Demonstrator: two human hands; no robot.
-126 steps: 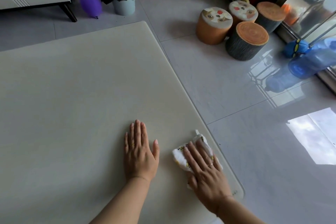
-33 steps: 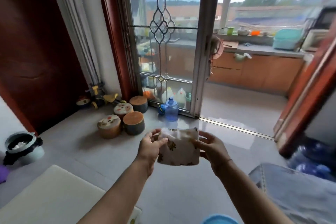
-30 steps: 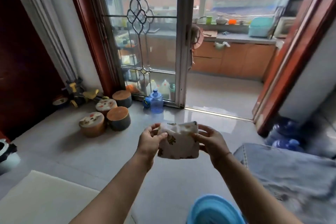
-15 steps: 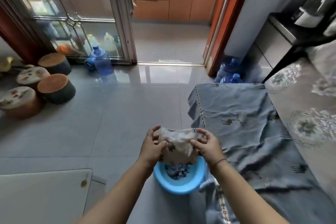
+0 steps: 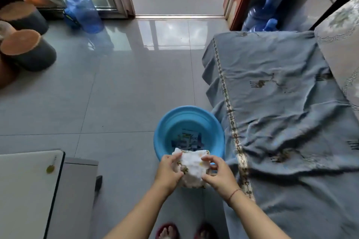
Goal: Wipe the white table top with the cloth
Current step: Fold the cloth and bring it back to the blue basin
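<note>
Your left hand [image 5: 168,170] and right hand [image 5: 217,174] both grip the cloth [image 5: 191,169] above the rim of the basin [image 5: 165,128], well apart from the table [image 5: 25,190]. I think wiping must wait for a rinse.

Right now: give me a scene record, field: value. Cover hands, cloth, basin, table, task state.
left hand: grips cloth's left side
right hand: grips cloth's right side
cloth: white, bunched, held over basin's near rim
basin: blue, on floor beside blue cover; something patterned inside, unclear what
table top: lower left, apart from cloth
task state: no wiping under way
</note>
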